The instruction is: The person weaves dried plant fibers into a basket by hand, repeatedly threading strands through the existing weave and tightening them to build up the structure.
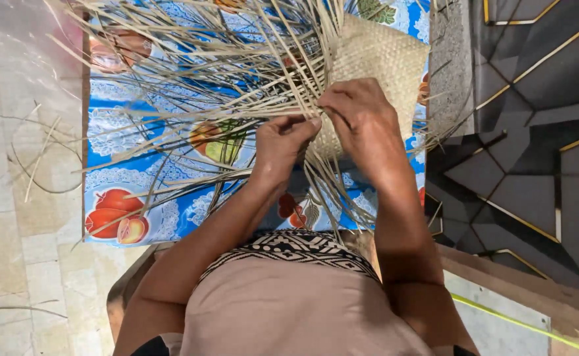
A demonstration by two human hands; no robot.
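A tan woven mat (382,62) lies half-finished on a blue fruit-print cloth (138,151). Many loose dry straw strips (191,79) fan out from its left edge. My left hand (279,145) pinches strips at the woven edge, fingers closed on them. My right hand (362,115) rests on the mat's lower left part, its fingers curled over strips just beside the left hand. The two hands almost touch at the weaving edge.
Pale tiled floor (13,198) with a few stray strips lies to the left. Dark floor with gold lines (533,145) fills the right. A wooden edge (520,283) and a yellow-green line run at lower right. My patterned garment (289,247) covers the bottom centre.
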